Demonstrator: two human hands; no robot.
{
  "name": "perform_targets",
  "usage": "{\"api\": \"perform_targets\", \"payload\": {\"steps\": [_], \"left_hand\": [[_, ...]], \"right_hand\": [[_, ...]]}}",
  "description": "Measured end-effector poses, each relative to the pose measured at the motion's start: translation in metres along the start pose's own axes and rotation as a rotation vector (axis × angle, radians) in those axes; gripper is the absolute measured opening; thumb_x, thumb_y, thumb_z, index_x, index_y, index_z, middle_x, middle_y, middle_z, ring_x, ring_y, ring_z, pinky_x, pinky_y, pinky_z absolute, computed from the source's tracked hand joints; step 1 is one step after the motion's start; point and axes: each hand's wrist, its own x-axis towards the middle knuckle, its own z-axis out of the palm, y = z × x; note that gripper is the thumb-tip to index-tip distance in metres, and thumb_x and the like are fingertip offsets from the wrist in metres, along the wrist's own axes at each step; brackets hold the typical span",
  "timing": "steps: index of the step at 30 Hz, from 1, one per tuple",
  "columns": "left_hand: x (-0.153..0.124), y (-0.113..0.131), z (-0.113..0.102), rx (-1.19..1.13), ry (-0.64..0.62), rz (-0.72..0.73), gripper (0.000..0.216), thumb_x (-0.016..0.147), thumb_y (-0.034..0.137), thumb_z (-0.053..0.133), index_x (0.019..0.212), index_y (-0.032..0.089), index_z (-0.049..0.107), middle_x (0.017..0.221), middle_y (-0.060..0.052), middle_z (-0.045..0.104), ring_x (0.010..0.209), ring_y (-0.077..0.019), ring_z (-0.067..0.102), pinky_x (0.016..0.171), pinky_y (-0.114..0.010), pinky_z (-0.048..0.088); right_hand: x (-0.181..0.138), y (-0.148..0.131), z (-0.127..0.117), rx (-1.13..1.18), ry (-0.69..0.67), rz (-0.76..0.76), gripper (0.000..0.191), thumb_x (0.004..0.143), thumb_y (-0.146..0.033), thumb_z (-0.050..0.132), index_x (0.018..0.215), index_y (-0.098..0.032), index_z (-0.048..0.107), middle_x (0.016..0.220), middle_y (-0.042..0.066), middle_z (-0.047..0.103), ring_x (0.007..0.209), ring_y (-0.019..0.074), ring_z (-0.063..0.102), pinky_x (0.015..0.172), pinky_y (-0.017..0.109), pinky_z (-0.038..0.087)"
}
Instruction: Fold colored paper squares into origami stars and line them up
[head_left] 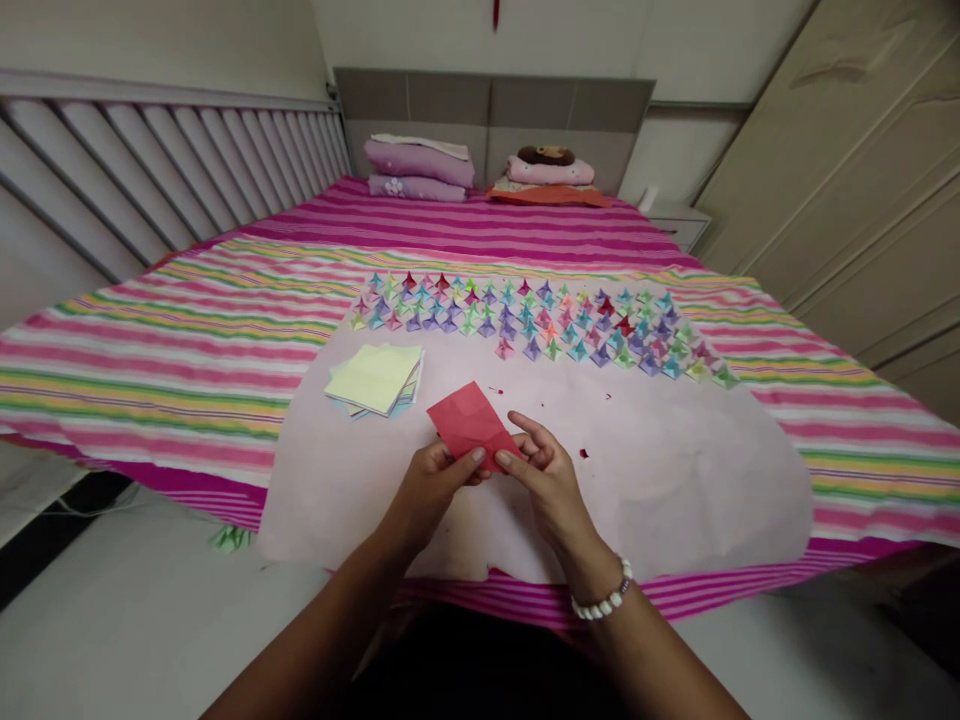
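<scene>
Two bare hands meet over the near edge of the bed (pixel 187 340), and between them they hold one sheet of red paper (pixel 469 420), raised a little above a large pale pink sheet (pixel 675 470) that covers the near middle of the striped cover. The left hand (pixel 431 480) pinches the paper's lower edge between thumb and fingers; the right hand (pixel 544 470), with a white bead bracelet (pixel 604 600) on its wrist, grips the lower right corner in the same way, its other fingers curled. One stack of paper squares (pixel 375 378) lies near the pink sheet's far left corner, a pale yellow square on top and blue edges showing beneath. Along the sheet's far edge lie dozens of small folded paper stars (pixel 540 320) in several rows, in purple, green, blue, pink and red; they are too small and crowded to count exactly. A few tiny red scraps (pixel 583 454) lie on the sheet just right of the hands. At the head of the bed sit two piles of folded bedding (pixel 416 165).
</scene>
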Motion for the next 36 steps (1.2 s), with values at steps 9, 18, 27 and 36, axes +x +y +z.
{"api": "perform_targets", "payload": {"steps": [9,18,27,36], "left_hand": [[-0.001,0.002,0.000,0.150,-0.144,0.077,0.016,0.073,0.029,0.071,0.082,0.016,0.069,0.077,-0.003,0.069,0.076,-0.0172,0.062,0.073,-0.028,0.047],[-0.001,-0.005,0.000,0.414,0.120,0.479,0.043,0.076,0.018,0.067,0.118,0.023,0.058,0.088,-0.001,0.063,0.075,-0.0121,0.059,0.073,-0.026,0.049],[0.003,-0.008,-0.002,0.331,0.115,0.408,0.035,0.074,0.022,0.070,0.109,0.021,0.069,0.082,0.000,0.062,0.072,-0.0115,0.058,0.070,-0.025,0.050],[0.004,-0.009,0.000,0.092,0.105,0.159,0.018,0.069,0.028,0.075,0.082,0.017,0.073,0.083,-0.003,0.069,0.080,-0.0155,0.061,0.077,-0.028,0.048]], "right_hand": [[0.000,-0.002,-0.001,0.115,-0.066,0.154,0.018,0.060,-0.027,0.084,0.071,-0.019,0.071,0.071,0.000,0.073,0.062,0.0139,0.063,0.066,0.028,0.050],[-0.001,-0.005,0.003,0.142,-0.078,0.084,0.026,0.063,-0.024,0.081,0.087,-0.022,0.073,0.084,0.002,0.075,0.075,0.0179,0.067,0.076,0.031,0.052],[0.000,0.001,-0.001,0.059,-0.077,0.007,0.023,0.067,-0.025,0.079,0.089,-0.023,0.074,0.088,0.001,0.075,0.078,0.0183,0.066,0.079,0.033,0.050],[0.002,0.001,0.000,0.002,-0.071,0.026,0.023,0.063,-0.029,0.082,0.082,-0.021,0.069,0.077,0.000,0.071,0.068,0.0155,0.062,0.068,0.030,0.051]]}}
